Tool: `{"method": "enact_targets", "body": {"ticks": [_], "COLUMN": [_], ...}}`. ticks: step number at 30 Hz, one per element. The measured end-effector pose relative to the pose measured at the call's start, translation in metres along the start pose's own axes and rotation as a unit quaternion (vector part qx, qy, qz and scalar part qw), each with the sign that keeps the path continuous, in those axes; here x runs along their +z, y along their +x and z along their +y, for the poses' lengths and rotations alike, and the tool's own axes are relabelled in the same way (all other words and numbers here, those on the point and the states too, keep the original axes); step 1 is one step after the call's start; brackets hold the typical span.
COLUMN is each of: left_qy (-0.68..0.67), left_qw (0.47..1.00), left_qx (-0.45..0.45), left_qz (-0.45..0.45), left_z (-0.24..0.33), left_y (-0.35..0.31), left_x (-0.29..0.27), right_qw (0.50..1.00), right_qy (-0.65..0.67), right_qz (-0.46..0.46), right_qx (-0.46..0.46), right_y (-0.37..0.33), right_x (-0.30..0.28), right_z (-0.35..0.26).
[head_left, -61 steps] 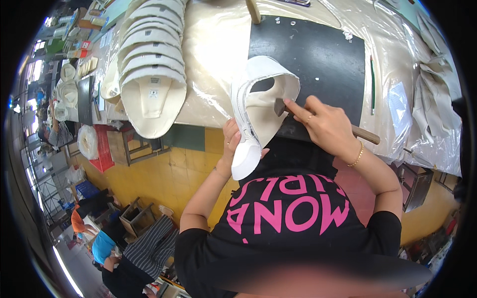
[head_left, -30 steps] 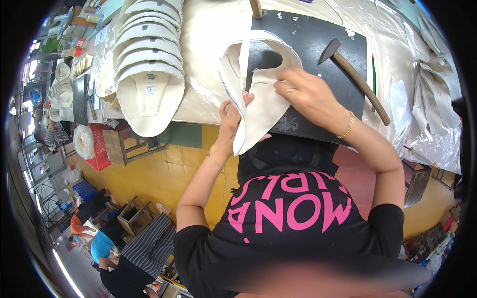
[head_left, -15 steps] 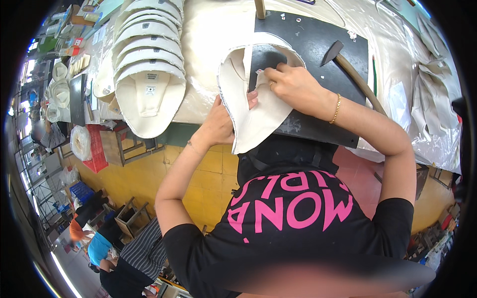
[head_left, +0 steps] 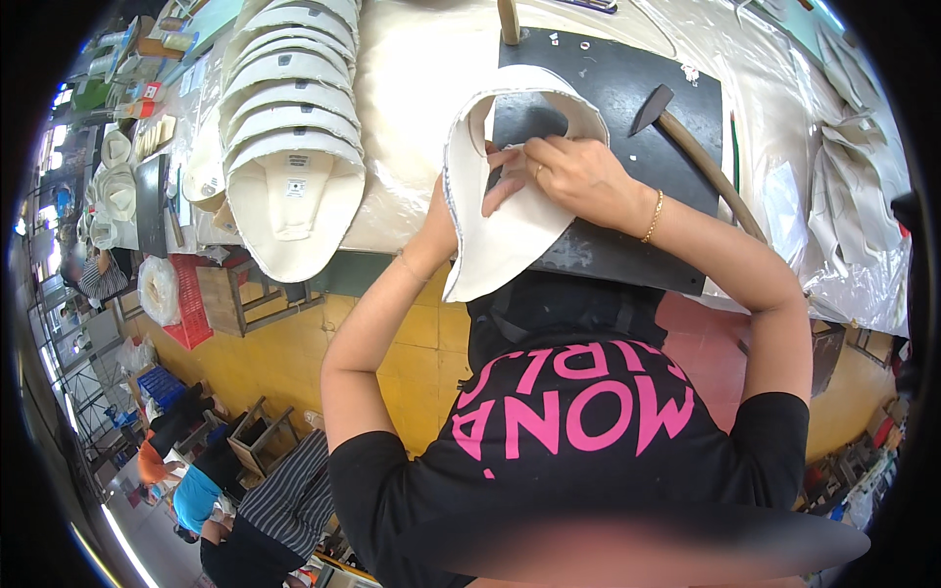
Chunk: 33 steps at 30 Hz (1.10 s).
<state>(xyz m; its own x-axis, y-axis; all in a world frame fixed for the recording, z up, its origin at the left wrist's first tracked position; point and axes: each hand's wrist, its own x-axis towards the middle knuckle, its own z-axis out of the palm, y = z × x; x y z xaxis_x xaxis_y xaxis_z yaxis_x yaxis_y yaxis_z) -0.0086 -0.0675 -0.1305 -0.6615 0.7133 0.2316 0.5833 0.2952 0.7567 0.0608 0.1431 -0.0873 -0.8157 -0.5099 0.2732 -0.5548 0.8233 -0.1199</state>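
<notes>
1. Two hands work one cream shoe upper [head_left: 534, 235], partly over the black board [head_left: 618, 88]
2. Left hand [head_left: 441, 220] behind it, fingers in opening, seemingly bracing; cannot tell its grip
3. Right hand [head_left: 583, 176] pinches inner edge
4. Long axis near-to-far; narrow end bodyward, slightly left
5. Hammer [head_left: 696, 157] lies aside, likely freeing fingers

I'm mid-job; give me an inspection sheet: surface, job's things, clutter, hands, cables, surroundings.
Surface: plastic-covered table, dark board on it.
Job's things: white fabric piece with an opening, in hand; hammer lying on the board; stack of similar pieces to the left.
Clutter: small white scraps on the board; loose pale fabric at right.
Hands: left hand partly hidden by the piece, fingers showing through the opening; right hand pinching the opening's edge.
Cables: none identifiable for certain.
Surroundings: co-workers and red crate at left.
</notes>
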Motion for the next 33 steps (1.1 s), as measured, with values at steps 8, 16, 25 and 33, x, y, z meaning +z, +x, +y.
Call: {"method": "enact_targets", "body": {"ticks": [8,16,25,33], "left_qy": [-0.06,0.0,-0.088,-0.138], "left_qw": [0.996,0.998,0.99,0.968], "left_qx": [-0.062,-0.033,-0.11,-0.197], "left_qz": [-0.021,-0.052,-0.02,-0.072], "left_z": [0.024,0.013,0.008,0.015], "left_y": [0.018,0.031,0.028,0.036], "left_x": [-0.012,-0.008,0.003,-0.006], "right_qw": [0.982,0.986,0.996,0.997], "right_qy": [0.145,0.143,0.07,-0.023], "right_qz": [0.013,0.045,0.048,0.075], "right_qx": [0.117,0.072,0.034,0.014], "right_y": [-0.001,-0.004,0.001,0.0], "right_x": [-0.002,-0.003,0.002,0.005], "right_z": [0.008,0.007,0.003,-0.007]}}
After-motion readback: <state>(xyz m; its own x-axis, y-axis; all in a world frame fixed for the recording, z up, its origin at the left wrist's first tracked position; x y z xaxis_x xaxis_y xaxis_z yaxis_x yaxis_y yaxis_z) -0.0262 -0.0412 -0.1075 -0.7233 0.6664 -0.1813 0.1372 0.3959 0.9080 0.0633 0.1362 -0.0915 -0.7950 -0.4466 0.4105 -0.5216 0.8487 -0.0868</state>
